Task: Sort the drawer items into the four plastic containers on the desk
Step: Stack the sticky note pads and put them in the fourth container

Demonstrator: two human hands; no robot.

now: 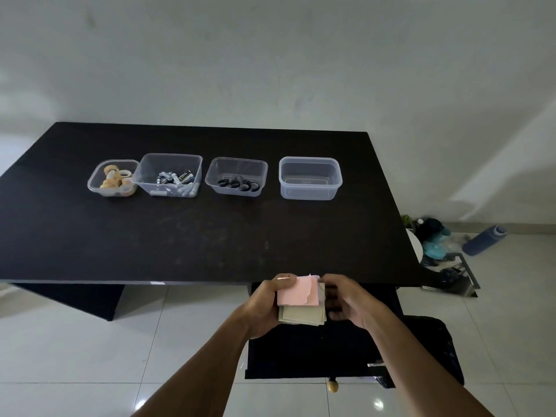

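Observation:
A stack of paper notes [301, 299], pink on top and pale ones beneath, is held over the open drawer [301, 353] just below the desk's front edge. My left hand [267, 305] grips the stack from the left, and my right hand [346, 299] grips its right side. Four clear plastic containers stand in a row on the black desk [195, 236]. The leftmost container [96, 188] holds tape rolls, the second [144, 176] batteries, the third [258, 176] black-handled scissors. The rightmost container [310, 194] holds nothing.
The drawer's round wooden knob [332, 385] points toward me. To the right of the desk, on the white tiled floor, lie a blue bottle [483, 239], teal items and a black metal rack [460, 275]. A grey wall stands behind the desk.

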